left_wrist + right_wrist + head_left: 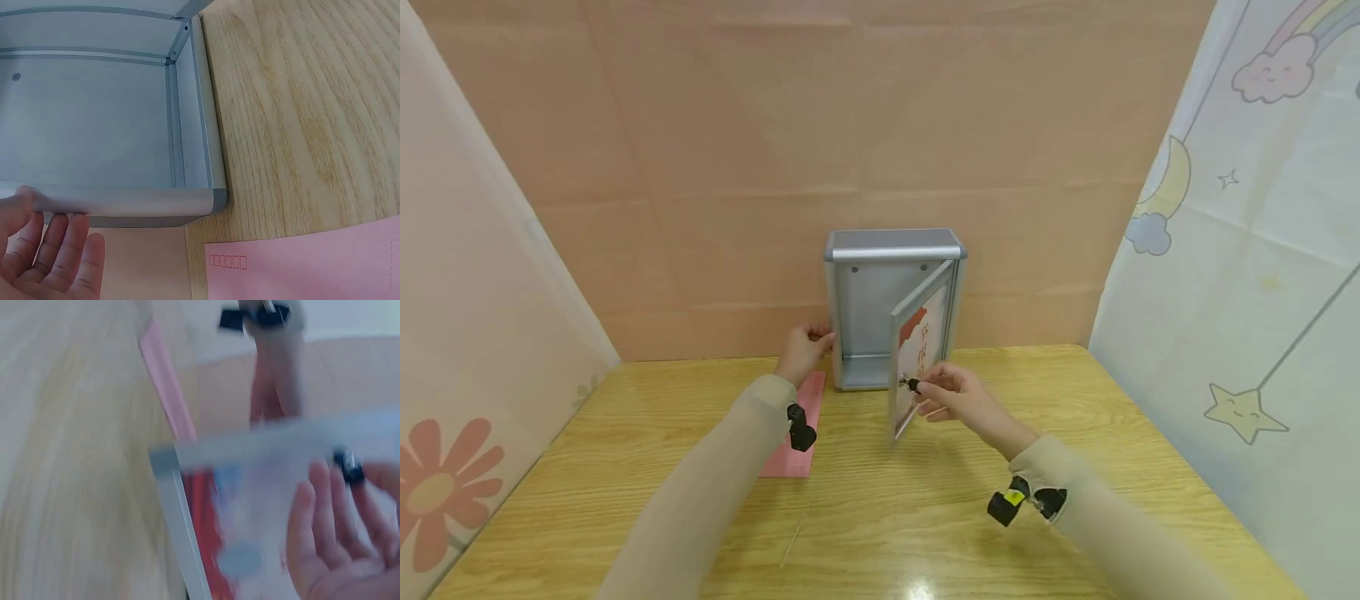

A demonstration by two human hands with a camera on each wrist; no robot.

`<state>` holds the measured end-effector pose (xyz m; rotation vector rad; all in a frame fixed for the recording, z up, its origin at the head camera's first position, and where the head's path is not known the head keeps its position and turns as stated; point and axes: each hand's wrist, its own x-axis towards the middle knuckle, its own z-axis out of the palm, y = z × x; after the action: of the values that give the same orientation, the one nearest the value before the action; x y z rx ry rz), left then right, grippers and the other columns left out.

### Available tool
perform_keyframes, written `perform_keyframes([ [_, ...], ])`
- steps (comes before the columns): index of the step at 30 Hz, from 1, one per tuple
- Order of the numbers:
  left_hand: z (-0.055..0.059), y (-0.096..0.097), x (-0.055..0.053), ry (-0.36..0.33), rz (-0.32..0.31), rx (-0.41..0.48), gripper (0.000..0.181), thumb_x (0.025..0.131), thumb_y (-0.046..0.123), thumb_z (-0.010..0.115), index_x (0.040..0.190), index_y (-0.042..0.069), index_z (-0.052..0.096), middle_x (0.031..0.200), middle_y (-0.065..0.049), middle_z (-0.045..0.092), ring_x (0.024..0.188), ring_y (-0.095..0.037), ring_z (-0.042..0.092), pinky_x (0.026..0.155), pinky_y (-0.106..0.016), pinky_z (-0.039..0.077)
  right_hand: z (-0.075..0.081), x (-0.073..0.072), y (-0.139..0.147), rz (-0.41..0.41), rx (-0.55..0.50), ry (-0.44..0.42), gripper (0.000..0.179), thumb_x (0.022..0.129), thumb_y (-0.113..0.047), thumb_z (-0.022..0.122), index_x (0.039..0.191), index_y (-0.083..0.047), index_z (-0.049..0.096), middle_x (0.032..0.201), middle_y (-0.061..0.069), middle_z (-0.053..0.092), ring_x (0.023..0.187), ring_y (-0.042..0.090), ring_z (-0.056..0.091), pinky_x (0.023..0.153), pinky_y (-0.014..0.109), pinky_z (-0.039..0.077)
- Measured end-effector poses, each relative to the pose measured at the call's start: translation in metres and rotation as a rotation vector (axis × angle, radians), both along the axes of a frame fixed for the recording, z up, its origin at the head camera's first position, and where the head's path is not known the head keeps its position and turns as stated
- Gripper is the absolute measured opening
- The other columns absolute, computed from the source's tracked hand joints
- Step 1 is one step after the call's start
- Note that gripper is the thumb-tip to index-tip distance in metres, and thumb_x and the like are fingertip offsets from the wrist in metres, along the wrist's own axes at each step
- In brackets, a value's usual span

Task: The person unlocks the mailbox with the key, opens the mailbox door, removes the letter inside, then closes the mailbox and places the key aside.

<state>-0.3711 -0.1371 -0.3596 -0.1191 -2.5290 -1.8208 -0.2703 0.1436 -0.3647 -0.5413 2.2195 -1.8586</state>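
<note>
A silver-grey metal mailbox (891,242) stands upright at the back of the table, its inside bare. Its framed door (914,350), with a red and white printed panel, is hinged on the right and swung outward. My left hand (802,352) grips the box's left side wall (137,201), thumb on the front edge and fingers along the outside. With thumb and forefinger, my right hand (958,398) pinches a black-headed key (913,385) that sits in the lock of the door. The right wrist view is blurred, but the key (348,469) shows between those fingers.
A pink envelope (815,400) lies on the wooden table (880,508), left of the box and partly under my left forearm. A thin pale stick-like line (793,537) lies nearer the front. Cloth walls (737,167) enclose the back and sides.
</note>
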Motion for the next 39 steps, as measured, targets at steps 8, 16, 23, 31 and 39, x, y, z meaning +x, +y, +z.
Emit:
perform_keyframes([
  [8,-0.001,0.0,0.0,0.012,0.003,-0.007,0.026,0.099,0.015,0.057,0.115,-0.005,0.056,0.103,-0.017,0.06,0.107,-0.039,0.06,0.093,-0.049,0.048,-0.004,-0.009,-0.062,-0.231,-0.168,-0.089,0.02,0.097,-0.018,0.06,0.107,-0.001,0.055,0.098,0.017,0.066,0.078,0.021,0.069,0.076,0.042,0.058],
  [16,-0.003,-0.002,0.001,0.036,0.021,-0.033,0.025,0.099,0.015,0.056,0.115,-0.003,0.056,0.103,-0.017,0.061,0.106,-0.038,0.061,0.086,-0.042,0.05,0.003,-0.029,-0.104,-0.327,-0.337,-0.272,0.015,0.098,-0.016,0.057,0.106,-0.004,0.053,0.095,0.012,0.061,0.065,0.011,0.061,0.061,0.026,0.055],
  [23,-0.003,-0.001,0.004,0.047,0.03,-0.077,0.025,0.098,0.017,0.057,0.115,-0.002,0.058,0.103,-0.018,0.063,0.104,-0.039,0.06,0.08,-0.034,0.05,0.008,-0.046,-0.122,-0.356,-0.41,-0.353,0.015,0.099,-0.016,0.055,0.108,-0.007,0.047,0.09,0.005,0.054,0.068,0.009,0.056,0.06,0.022,0.051],
  [31,-0.003,-0.002,0.002,0.043,0.018,-0.052,0.026,0.098,0.016,0.057,0.116,-0.004,0.057,0.104,-0.018,0.061,0.107,-0.04,0.06,0.085,-0.037,0.05,0.008,-0.061,-0.134,-0.41,-0.484,-0.349,0.013,0.099,-0.015,0.056,0.102,-0.006,0.048,0.083,0.003,0.053,0.067,0.01,0.054,0.062,0.023,0.051],
  [39,0.0,-0.001,0.006,0.031,0.013,-0.054,0.029,0.099,0.017,0.057,0.119,-0.004,0.056,0.107,-0.019,0.061,0.108,-0.039,0.06,0.09,-0.04,0.049,0.009,-0.065,-0.137,-0.453,-0.582,-0.427,0.031,0.103,-0.024,0.047,0.128,-0.006,0.048,0.095,0.006,0.054,0.074,0.012,0.055,0.066,0.025,0.051],
])
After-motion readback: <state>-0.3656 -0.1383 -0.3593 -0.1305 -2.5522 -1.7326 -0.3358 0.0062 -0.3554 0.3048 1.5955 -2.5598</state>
